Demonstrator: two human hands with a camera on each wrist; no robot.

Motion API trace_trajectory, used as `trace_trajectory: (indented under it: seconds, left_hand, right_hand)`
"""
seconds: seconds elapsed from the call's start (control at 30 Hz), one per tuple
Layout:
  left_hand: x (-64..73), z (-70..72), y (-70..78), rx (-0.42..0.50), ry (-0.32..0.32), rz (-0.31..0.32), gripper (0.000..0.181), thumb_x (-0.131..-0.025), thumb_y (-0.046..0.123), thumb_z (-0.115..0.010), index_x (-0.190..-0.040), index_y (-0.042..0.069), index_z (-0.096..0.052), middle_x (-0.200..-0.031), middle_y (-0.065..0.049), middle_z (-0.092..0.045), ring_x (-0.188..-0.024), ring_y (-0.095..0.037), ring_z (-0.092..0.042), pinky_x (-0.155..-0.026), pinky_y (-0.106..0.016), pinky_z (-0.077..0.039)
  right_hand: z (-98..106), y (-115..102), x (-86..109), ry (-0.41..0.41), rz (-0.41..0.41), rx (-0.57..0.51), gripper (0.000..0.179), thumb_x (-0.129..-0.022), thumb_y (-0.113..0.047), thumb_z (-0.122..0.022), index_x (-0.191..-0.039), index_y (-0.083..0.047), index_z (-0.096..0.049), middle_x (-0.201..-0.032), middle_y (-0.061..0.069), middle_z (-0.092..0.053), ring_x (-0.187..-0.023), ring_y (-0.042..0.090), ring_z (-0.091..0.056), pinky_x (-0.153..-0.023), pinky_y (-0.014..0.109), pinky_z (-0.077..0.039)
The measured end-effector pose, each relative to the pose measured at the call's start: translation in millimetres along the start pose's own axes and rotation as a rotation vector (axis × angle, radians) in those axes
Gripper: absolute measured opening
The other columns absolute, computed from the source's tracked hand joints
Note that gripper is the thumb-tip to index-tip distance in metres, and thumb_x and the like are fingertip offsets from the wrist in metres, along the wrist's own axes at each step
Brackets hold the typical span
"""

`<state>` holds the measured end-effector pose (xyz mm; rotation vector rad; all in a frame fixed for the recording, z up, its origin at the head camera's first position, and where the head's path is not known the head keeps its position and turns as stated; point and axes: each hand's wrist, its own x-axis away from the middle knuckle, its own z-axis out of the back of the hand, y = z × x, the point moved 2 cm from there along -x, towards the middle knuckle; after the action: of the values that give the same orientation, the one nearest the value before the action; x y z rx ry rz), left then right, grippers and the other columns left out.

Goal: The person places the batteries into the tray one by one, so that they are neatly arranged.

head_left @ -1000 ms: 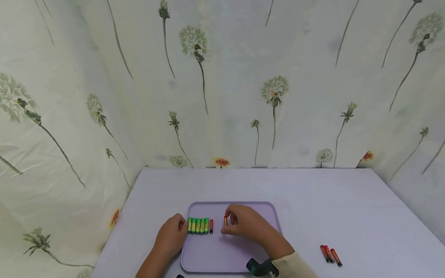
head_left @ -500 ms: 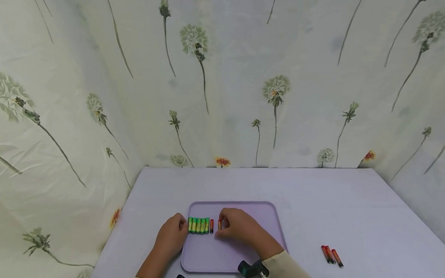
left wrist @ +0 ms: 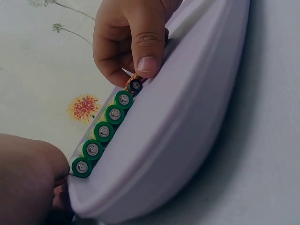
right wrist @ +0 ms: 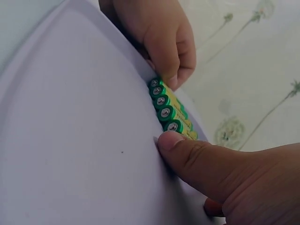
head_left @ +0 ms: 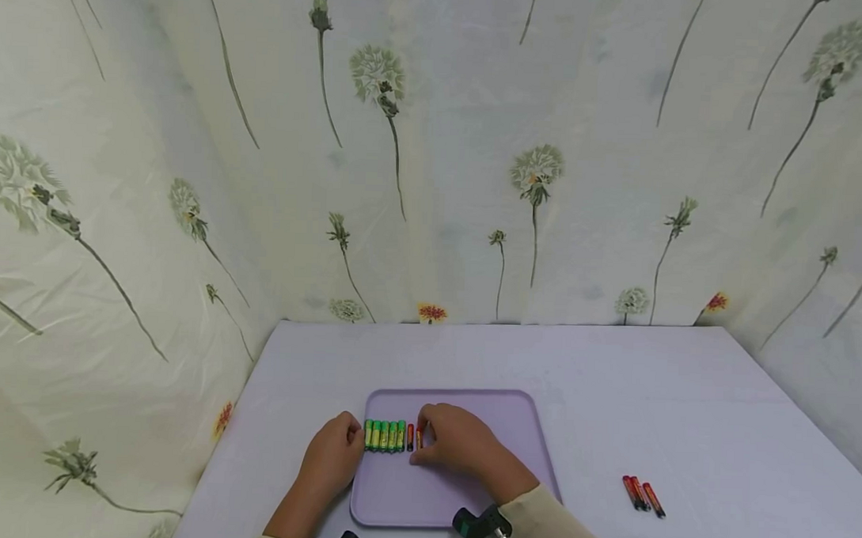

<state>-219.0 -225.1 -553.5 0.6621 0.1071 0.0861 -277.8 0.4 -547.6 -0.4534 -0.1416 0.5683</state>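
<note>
Several green-and-yellow batteries (head_left: 385, 437) lie side by side in a row along the left side of a lilac tray (head_left: 451, 499). Thinner red battery (head_left: 410, 438) lies at the row's right end. Just right of it, my right hand (head_left: 460, 443) pinches a second thin red battery (head_left: 419, 439) by its two ends, between thumb and fingers; in the left wrist view its black end (left wrist: 135, 85) shows beneath the thumb. My left hand (head_left: 333, 454) has curled fingers at the tray's left rim, against the outermost green battery (left wrist: 81, 167). Its grip there is partly hidden.
A few more red batteries (head_left: 642, 496) lie on the white-covered table (head_left: 584, 369) to the right of the tray. A flower-patterned cloth (head_left: 448, 182) hangs behind and at the sides. Each wrist wears a black camera mount (head_left: 481, 524).
My right hand has moved left across the tray, bringing its red battery from a clear distance away to close beside the red one in the row. The left hand stays put.
</note>
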Motion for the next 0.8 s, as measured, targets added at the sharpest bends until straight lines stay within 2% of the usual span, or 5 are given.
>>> trace_trajectory:
  seconds: [0.57,0.8]
  left_hand:
    - [-0.6,0.6,0.7,0.004,0.004,0.015,0.008,-0.102,0.017,-0.061,-0.099,0.009,-0.062,-0.082,0.001,-0.056,-0.073,-0.014,-0.051,-0.065,-0.032,-0.042]
    - [-1.2,-0.3,-1.7,0.006,-0.004,0.023,0.009,-0.102,0.017,-0.061,-0.099,0.009,-0.062,-0.082,0.001,-0.056,-0.073,-0.014,-0.051,-0.065,-0.032,-0.042]
  right_hand:
    - [-4.0,-8.6,-6.8,-0.006,0.023,0.013,0.054,-0.075,-0.052,-0.091,-0.109,-0.018,-0.067,-0.087,-0.011,-0.059,-0.076,0.009,-0.052,-0.069,0.031,-0.045]
    - [-5.2,-9.7,-7.5,-0.015,0.002,0.006,0.065,-0.076,-0.053,-0.091,-0.123,-0.015,-0.067,-0.092,-0.009,-0.061,-0.079,0.009,-0.054,-0.073,0.034,-0.047]
